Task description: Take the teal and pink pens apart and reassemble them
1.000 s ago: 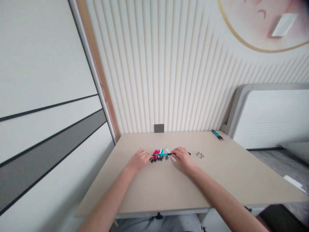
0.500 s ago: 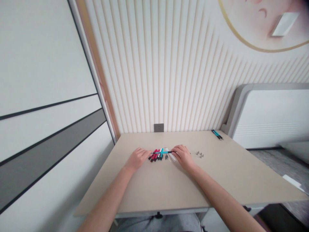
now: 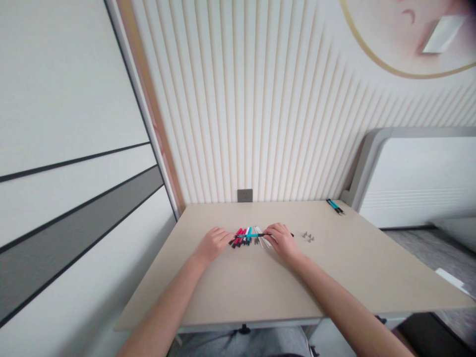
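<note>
Near us, our left hand rests by the pens, fingers together, its hold unclear; our right hand closes its fingers on a teal-and-black pen, held level above the red, teal and white pens, clear of them. Beyond, on the beige table: small grey parts, two teal pens.

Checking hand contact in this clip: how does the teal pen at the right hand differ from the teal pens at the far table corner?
The teal-and-black pen lies across the row of pens and runs under the right hand; the teal pens lie apart, untouched, at the far corner of the table. It is single; they appear to be two. All show teal and black.
</note>
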A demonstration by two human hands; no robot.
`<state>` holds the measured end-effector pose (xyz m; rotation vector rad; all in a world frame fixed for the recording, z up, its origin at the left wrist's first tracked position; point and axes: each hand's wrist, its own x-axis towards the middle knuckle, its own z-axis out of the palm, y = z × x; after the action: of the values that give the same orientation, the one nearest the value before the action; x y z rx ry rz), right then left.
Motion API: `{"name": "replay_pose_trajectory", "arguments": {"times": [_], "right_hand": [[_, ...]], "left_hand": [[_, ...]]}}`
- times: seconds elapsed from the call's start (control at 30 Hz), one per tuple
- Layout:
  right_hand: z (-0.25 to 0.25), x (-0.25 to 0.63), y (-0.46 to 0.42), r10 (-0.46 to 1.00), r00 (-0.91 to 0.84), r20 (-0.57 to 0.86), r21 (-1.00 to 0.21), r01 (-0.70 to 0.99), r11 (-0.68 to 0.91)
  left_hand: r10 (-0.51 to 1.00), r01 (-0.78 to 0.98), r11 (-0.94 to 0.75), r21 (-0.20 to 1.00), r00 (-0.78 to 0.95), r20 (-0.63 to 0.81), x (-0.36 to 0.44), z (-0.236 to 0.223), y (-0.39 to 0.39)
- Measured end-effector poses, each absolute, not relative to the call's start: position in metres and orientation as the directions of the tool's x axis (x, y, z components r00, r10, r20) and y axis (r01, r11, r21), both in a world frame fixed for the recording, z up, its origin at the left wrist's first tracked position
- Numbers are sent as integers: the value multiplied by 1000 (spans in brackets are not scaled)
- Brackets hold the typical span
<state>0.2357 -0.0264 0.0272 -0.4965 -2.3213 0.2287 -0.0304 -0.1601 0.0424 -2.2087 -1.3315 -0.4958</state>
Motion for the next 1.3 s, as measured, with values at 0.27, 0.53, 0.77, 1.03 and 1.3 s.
{"name": "replay_pose_trajectory", "arguments": {"times": [0.27, 0.53, 0.77, 1.03, 1.3], "right_hand": [[25, 236, -23, 399, -662, 634, -291, 274, 917], [32, 236, -27, 427, -646, 633, -321, 284, 904], [29, 236, -26, 421, -655, 627, -328, 268, 906], [24, 232, -25, 426, -647, 632, -321, 281, 904], [35, 235, -26, 445, -624, 643, -335, 293, 895]], "left_hand": [[694, 852, -427, -303, 524, 494, -28, 41, -159], [701, 894, -385, -230, 445, 557, -31, 44, -160], [688, 888, -406, -218, 453, 567, -31, 44, -160], [638, 847, -447, -286, 527, 562, -30, 44, -159], [643, 878, -395, -269, 474, 602, -37, 44, -158]]}}
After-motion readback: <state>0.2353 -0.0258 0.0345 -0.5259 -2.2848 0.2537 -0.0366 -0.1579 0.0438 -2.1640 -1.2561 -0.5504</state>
